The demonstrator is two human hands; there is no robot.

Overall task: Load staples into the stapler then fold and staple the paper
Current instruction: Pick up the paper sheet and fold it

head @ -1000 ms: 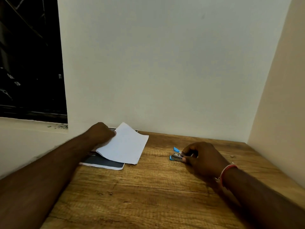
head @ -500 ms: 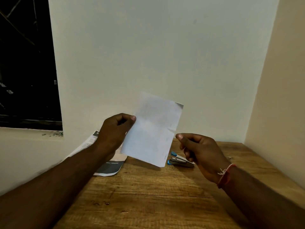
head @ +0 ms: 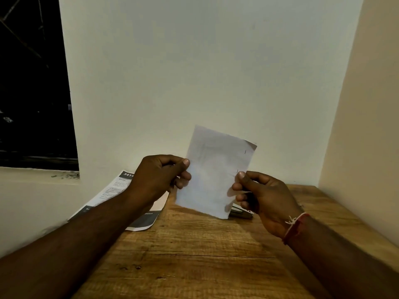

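A folded white paper (head: pixel 212 171) is held upright above the wooden table (head: pixel 194 255). My left hand (head: pixel 158 176) pinches its left edge between thumb and fingers. My right hand (head: pixel 262 196) pinches its right edge. Two small dark marks that look like staples show near the paper's right edge, and its top right corner is bent. The stapler (head: pixel 240 213) lies on the table behind the paper and my right hand; only a small grey part of it shows.
A printed leaflet (head: pixel 114 190) with a dark band lies at the table's back left, partly under my left forearm. A white wall stands close behind, a beige wall to the right, and a dark window at the far left.
My left hand lifted the paper off the leaflet into the air. My right hand let go of the stapler, rose, and took hold of the paper's right edge.
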